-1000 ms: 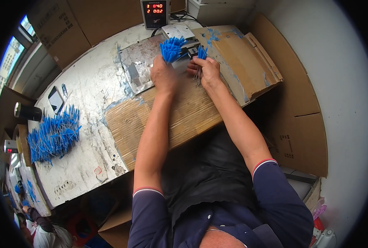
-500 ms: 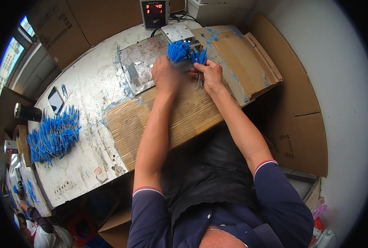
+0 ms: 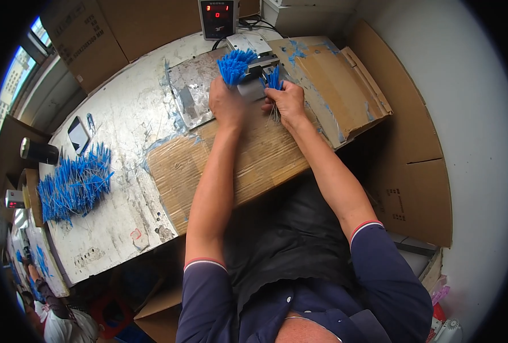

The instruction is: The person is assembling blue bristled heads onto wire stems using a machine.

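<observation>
My left hand [image 3: 226, 104] grips a thick bunch of blue-tipped wires [image 3: 235, 64], its tips fanned upward. My right hand [image 3: 285, 103] pinches a smaller bunch of blue-tipped wires [image 3: 274, 78] beside a small grey metal machine [image 3: 258, 70] at the far side of the table. Both hands rest over a sheet of brown corrugated cardboard [image 3: 248, 163]. What lies between the two hands is blurred.
A large heap of blue-tipped wires [image 3: 74, 183] lies on the worn white table [image 3: 117, 126] at the left, near a dark phone [image 3: 78, 135] and a black cylinder [image 3: 38, 151]. A red-digit counter [image 3: 217, 17] stands behind the machine. Cardboard boxes [image 3: 402, 171] flank the right.
The blue bunch in my left hand moved right toward the machine and then back up and left. My right hand shifted slightly toward the machine with its smaller bunch.
</observation>
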